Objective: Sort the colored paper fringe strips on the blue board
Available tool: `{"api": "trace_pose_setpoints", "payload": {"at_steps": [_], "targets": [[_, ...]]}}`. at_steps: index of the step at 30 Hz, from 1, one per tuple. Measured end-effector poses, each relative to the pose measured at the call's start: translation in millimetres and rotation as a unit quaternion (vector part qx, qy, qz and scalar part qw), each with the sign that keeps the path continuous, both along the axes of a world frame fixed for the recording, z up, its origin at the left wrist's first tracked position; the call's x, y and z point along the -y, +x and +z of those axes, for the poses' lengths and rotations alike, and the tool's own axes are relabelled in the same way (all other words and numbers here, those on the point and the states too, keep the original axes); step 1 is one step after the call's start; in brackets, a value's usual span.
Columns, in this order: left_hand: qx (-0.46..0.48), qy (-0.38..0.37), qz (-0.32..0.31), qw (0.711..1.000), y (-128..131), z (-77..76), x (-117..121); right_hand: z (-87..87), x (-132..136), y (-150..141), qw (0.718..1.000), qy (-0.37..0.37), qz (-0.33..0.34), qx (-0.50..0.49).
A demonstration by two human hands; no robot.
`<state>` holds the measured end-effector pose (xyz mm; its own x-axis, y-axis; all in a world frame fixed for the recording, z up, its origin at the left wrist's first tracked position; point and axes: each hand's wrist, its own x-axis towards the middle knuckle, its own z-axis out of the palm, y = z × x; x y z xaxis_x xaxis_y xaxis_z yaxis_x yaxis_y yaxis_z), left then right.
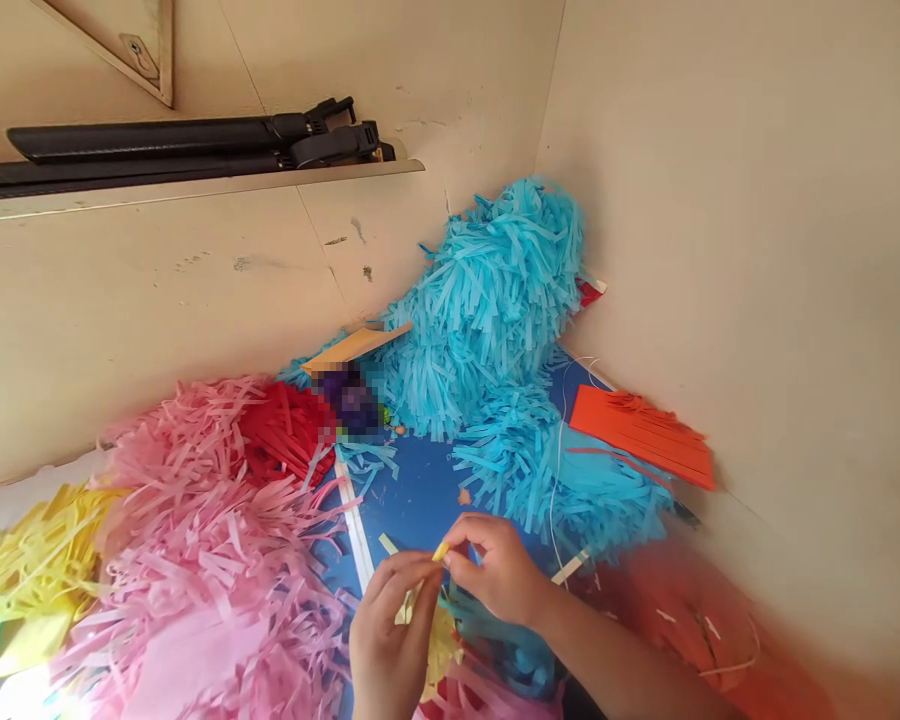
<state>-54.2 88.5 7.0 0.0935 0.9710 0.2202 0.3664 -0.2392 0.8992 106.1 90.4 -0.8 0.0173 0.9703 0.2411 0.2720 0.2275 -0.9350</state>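
Observation:
My left hand and my right hand meet above the blue surface, fingertips nearly touching. Between them is a small yellow paper strip, pinched at both ends. Yellow fringed paper hangs below the fingers, partly hidden by my left hand; whether it joins the strip I cannot tell. Under my right wrist lies some blue fringed paper. Pink fringed paper is heaped left of my left hand. Beyond both hands, light blue fringed paper is piled up against the wall corner.
Red fringe and yellow fringe lie on the left. An orange cut sheet rests on light blue fringe at right, near a white string. Black folded stands sit on a wall ledge. Walls bound the back and right.

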Motion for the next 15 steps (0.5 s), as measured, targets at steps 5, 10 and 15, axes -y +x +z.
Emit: {"api": "trace_pose_setpoints", "payload": {"at_steps": [5, 10, 15], "targets": [[-0.006, -0.004, 0.008, 1.000, -2, 2.5, -3, 3.7, 0, 4, 0.999, 0.030, 0.018, 0.013], [-0.043, 0.005, -0.036, 0.998, -6, -9.3, -12, -4.1, 0, 0, 0.999, 0.037, -0.003, 0.033], [-0.114, -0.027, -0.061, 0.991, -5, -15.2, -20, 3.8, -8, 19, 0.989, 0.006, 0.039, 0.145]]}}
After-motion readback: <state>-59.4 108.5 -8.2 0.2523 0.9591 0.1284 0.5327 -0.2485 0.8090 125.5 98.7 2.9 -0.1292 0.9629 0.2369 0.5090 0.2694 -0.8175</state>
